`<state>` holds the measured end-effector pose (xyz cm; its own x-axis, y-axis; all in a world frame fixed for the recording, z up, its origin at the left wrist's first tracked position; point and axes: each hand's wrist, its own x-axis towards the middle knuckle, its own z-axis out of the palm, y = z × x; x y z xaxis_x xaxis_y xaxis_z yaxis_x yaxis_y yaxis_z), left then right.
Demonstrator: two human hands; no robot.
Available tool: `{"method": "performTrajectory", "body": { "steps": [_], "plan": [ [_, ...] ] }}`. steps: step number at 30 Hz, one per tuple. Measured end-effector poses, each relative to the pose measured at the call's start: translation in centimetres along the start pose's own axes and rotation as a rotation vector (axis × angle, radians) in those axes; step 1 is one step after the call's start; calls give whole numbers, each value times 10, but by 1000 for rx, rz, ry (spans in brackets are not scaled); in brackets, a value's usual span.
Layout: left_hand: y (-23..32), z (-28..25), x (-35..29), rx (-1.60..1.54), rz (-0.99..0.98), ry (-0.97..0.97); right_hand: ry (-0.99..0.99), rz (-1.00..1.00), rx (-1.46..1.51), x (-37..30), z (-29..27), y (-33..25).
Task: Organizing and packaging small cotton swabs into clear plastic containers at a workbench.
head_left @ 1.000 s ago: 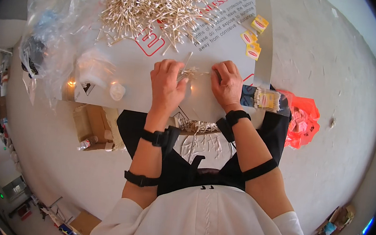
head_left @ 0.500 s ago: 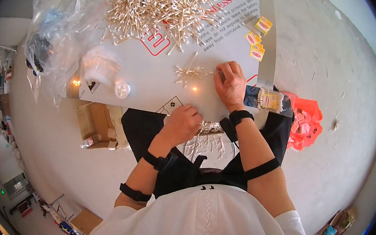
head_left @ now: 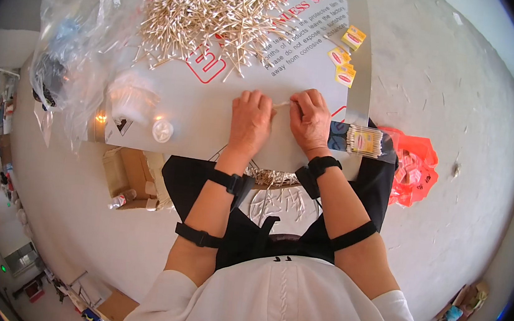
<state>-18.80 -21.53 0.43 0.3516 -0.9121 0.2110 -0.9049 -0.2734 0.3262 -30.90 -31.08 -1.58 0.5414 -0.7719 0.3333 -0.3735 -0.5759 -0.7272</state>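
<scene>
My left hand (head_left: 252,121) and my right hand (head_left: 309,121) are side by side over the near part of the metal sheet tabletop (head_left: 199,114). Both have curled, closed fingers. Between the fingertips shows a thin pale cotton swab (head_left: 283,104), pinched by my right hand. My left fingers close over the spot of a small swab group and hide most of what they grip. Beyond the hands spreads a big loose heap of cotton swabs (head_left: 206,17). Right of my right hand, a bundle of swabs with a yellow label (head_left: 365,141) lies at the table's edge.
Yellow label stacks (head_left: 345,76) lie at the right edge. A round clear container (head_left: 162,130) and a crumpled plastic bag (head_left: 78,41) are on the left. Below the table stands a cardboard box (head_left: 127,175) with a bottle. A red bag (head_left: 417,171) hangs at the right.
My left hand has moved from the table's near edge forward onto the small swab group, now covered. My right hand has stayed nearly in place.
</scene>
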Motion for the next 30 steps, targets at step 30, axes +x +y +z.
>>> {"method": "performTrajectory", "body": {
  "steps": [30],
  "plan": [
    [22, 15, -23, 41, 5, -141, 92, 115, 164, -1, -1, 2]
  ]
}}
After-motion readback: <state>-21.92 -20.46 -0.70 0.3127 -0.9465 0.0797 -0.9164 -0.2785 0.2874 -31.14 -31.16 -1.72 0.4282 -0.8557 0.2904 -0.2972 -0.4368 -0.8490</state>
